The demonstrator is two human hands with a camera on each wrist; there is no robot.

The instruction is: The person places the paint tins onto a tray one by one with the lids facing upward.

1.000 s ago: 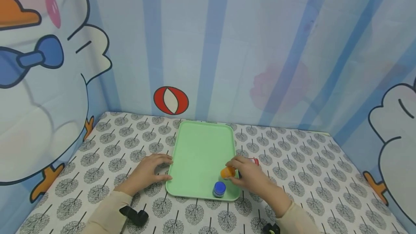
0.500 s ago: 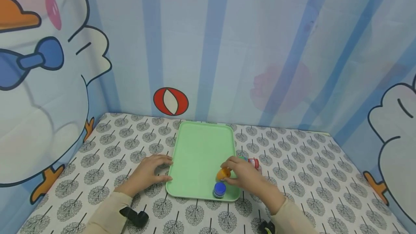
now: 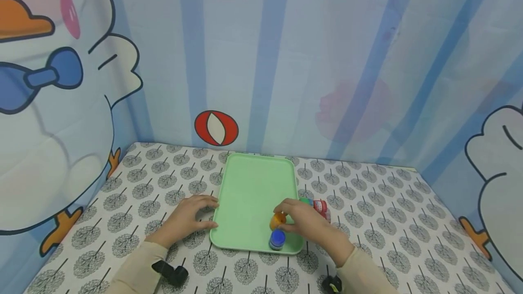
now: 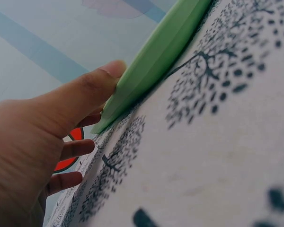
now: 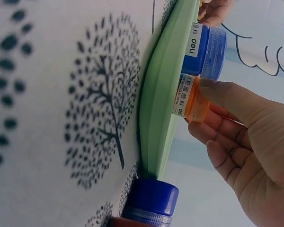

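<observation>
Right hand (image 3: pixel 305 222) pinches the orange jar (image 3: pixel 276 222) at 4 o'clock in the tray (image 3: pixel 253 183), just beside the blue jar (image 3: pixel 277 239) at 5. Left hand (image 3: pixel 189 214) rests relaxed against the tray at 9. Apparent progress: one jar placed, one nearly; further jars (image 3: pixel 320 206) outside at 3 pending.

Head cam's up high facing forward-down, green tray (image 3: pixel 255 185) lower center; both wrist cams sit close, sideways, probably pretty low, sharing its rim upper-middle.
</observation>
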